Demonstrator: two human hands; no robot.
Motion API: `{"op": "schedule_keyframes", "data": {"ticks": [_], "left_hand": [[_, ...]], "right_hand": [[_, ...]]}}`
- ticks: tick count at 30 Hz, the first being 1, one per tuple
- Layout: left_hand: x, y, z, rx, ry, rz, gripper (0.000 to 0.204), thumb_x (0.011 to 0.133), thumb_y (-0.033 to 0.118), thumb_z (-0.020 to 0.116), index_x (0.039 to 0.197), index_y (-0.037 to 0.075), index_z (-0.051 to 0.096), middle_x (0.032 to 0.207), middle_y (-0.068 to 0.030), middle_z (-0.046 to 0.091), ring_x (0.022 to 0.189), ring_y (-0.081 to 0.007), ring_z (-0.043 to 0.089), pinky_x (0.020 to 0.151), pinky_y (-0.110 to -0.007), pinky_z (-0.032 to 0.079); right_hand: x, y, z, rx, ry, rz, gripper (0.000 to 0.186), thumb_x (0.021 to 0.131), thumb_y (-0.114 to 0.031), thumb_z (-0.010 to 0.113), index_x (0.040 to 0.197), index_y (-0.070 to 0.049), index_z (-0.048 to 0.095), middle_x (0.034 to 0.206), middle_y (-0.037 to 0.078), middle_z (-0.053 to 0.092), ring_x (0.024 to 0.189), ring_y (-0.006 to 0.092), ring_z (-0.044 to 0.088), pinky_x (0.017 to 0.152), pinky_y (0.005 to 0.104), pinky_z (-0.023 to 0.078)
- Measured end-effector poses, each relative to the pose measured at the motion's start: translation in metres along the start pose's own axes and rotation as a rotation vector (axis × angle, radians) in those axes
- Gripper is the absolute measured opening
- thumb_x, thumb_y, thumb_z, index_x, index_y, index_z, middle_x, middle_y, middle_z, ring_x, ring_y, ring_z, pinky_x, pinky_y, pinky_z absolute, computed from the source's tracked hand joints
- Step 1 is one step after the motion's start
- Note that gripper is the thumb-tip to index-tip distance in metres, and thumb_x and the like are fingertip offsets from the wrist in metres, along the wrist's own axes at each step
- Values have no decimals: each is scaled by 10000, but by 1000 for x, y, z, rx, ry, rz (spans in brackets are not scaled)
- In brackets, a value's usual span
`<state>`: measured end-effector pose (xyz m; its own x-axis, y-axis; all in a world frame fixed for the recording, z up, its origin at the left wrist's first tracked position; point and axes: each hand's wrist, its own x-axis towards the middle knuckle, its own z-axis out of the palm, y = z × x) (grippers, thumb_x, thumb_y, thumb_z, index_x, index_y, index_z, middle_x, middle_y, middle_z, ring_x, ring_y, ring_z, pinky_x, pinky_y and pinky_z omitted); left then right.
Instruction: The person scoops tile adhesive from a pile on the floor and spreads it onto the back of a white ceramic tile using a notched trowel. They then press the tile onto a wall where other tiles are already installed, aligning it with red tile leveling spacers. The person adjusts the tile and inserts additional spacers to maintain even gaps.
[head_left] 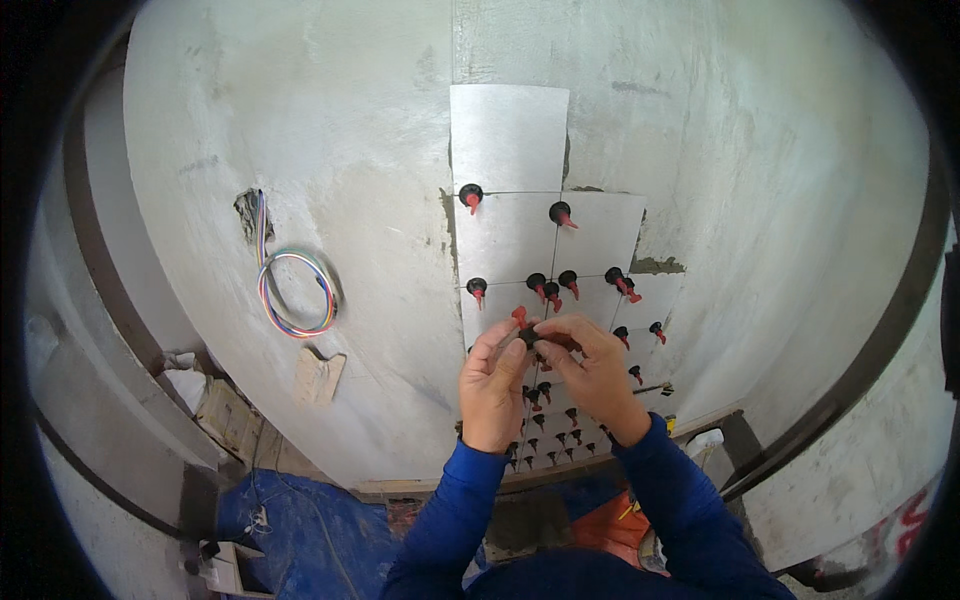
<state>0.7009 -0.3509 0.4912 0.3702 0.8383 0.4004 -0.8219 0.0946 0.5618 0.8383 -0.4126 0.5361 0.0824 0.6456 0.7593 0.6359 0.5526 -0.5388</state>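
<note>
My left hand (496, 388) and my right hand (592, 368) meet in front of the tiled part of a wall. Between their fingertips they pinch a tile leveler (520, 316) with a red handle and a black base. Light grey square tiles (508, 138) climb the wall in a stepped pattern. More red and black tile levelers (562, 216) stick out along the joints, several of them just above and below my hands. Part of the tiling is hidden behind my hands and forearms.
Coiled coloured wires (300, 293) hang from a hole in the wall (250, 216) at the left. Wet mortar (658, 265) shows beside the tile edges. A blue tarp (300, 515) covers the floor at lower left, near boxes (228, 412). An orange item (610, 525) lies at lower right.
</note>
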Motion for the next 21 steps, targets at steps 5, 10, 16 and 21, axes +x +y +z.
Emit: {"op": "schedule_keyframes", "data": {"ticks": [5, 10, 16, 21], "left_hand": [[9, -29, 25, 39, -36, 77, 452, 1026, -11, 635, 1451, 36, 488, 1442, -143, 572, 1276, -177, 581, 1070, -318, 502], [15, -50, 44, -40, -113, -43, 453, 1054, 102, 635, 1474, 32, 480, 1395, -138, 598, 1256, -166, 600, 1068, -347, 520], [26, -69, 46, -81, -398, -265, 388, 1060, 174, 629, 1388, -13, 541, 1328, -150, 637, 1216, -244, 661, 1046, -380, 581], [15, -81, 59, -94, -291, -225, 315, 1055, 118, 636, 1335, -18, 588, 1332, -134, 635, 1186, -215, 664, 1008, -372, 592]], "right_hand": [[2, 9, -43, 102, -32, 25, 214, 940, -24, 733, 1152, -36, 707, 1031, 98, 711, 931, 179, 722, 790, 294, 571], [4, 11, -97, 46, -89, 27, 234, 986, -40, 699, 1219, -22, 692, 1097, 63, 689, 880, 127, 663, 793, 280, 555], [13, 36, -140, 150, -305, 19, 212, 988, -55, 688, 1191, -5, 723, 1063, 87, 708, 795, 138, 661, 706, 283, 544], [2, 44, -137, 42, -75, -31, 108, 944, -57, 715, 1034, -5, 744, 932, 104, 745, 801, 199, 691, 730, 318, 542]]}}
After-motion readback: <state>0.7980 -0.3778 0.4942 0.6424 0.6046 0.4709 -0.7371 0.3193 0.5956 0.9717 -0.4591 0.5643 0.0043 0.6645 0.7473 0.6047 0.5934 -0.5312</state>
